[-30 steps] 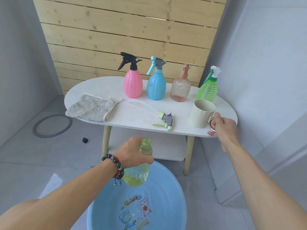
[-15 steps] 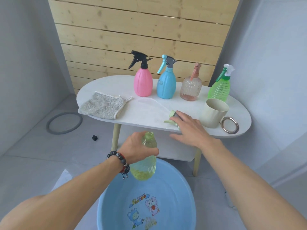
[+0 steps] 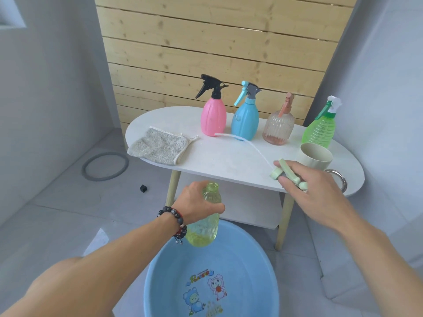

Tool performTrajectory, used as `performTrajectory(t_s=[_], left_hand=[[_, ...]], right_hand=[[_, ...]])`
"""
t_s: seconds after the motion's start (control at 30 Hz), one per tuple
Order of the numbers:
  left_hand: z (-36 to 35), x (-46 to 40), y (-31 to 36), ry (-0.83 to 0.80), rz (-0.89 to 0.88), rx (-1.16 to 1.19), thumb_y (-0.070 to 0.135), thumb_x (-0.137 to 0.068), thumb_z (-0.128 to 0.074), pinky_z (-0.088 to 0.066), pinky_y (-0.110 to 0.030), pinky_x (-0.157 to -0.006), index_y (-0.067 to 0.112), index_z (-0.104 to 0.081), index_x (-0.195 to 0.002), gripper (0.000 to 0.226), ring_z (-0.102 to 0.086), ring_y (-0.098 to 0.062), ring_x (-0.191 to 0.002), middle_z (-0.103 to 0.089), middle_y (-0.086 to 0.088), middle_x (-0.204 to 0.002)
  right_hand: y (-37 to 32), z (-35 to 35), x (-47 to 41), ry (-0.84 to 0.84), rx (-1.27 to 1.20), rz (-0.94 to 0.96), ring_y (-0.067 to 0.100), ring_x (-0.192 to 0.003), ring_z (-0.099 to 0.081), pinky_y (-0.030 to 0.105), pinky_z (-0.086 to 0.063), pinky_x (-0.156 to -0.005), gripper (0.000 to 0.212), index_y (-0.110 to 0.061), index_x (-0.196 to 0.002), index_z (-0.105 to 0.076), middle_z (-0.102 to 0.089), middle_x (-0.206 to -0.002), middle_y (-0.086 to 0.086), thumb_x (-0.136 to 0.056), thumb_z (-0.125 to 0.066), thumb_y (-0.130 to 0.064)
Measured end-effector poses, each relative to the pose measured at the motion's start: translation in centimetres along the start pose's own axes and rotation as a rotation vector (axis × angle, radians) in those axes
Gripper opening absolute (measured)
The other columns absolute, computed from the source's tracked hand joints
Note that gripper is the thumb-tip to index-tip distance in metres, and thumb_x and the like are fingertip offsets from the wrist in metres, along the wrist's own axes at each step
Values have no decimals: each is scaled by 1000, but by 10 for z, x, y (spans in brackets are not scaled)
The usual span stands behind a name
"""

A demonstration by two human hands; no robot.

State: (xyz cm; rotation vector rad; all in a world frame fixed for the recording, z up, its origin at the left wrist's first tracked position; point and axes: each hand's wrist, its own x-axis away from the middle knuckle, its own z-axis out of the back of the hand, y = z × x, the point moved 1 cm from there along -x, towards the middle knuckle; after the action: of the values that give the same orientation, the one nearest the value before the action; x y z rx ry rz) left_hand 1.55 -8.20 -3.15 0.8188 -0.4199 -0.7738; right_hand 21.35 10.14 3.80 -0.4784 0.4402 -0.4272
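The blue basin sits on the floor in front of the white table, its far rim short of the table's legs. Over that far rim, in front of the table's front edge and lower than its top, the left hand holds the yellow-green bottle about upright. The fingers are curled round its shoulder, so the open mouth shows above them and the belly, with yellowish liquid in it, hangs below.

Open air lies between the bottle and the table's front edge. At that edge, towards the table's right end, the right hand grips the spray head. Its fingers are closed round the body, and the pale green trigger and collar stick out between them. Whether the head is clear of the top cannot be told.

Its thin tube trails back across the table to the foot of the pink bottle. A beige cup stands just behind the right hand, and a metal ring lies beside the hand near the right end.

A bare strip of top runs from the hand left to the grey cloth, which overhangs the table's left front edge.

Along the table's back stand the pink bottle, a blue bottle, a clear ribbed bottle and a green bottle, close to one another.
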Motion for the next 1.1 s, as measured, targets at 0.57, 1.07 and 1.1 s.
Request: performTrajectory(t_s=[0.57,1.07,1.1], left_hand=[[3,-15,-13,23,17,33,28,-67,-79,-35,-12,-42,20,-59,-68,21,-45,1,-41,-55,14,-57],[-6,-16,-18,-11,-15,-76,33,-64,-76,-45,-15,-52,22,-62,-74,20,-61,-7,-66,-66,9,-71],[-8,-15,-16,-23,-38,-123,35,-63,-77,-45,-18,-52,23,-60,-74,23,-61,-11,-67,-65,7,-72]], right_hand=[[13,22,38,67,-2,78,8,-95,-66,25,-50,-81,47,-34,-108,-78,-71,-104,-20,-79,-79,3],[6,20,40,50,103,165,-6,-95,-60,14,-44,-80,53,-29,-107,-80,-70,-104,-20,-70,-81,9],[4,20,39,33,114,186,-6,-94,-60,14,-44,-79,52,-29,-107,-80,-69,-104,-20,-70,-81,7]])
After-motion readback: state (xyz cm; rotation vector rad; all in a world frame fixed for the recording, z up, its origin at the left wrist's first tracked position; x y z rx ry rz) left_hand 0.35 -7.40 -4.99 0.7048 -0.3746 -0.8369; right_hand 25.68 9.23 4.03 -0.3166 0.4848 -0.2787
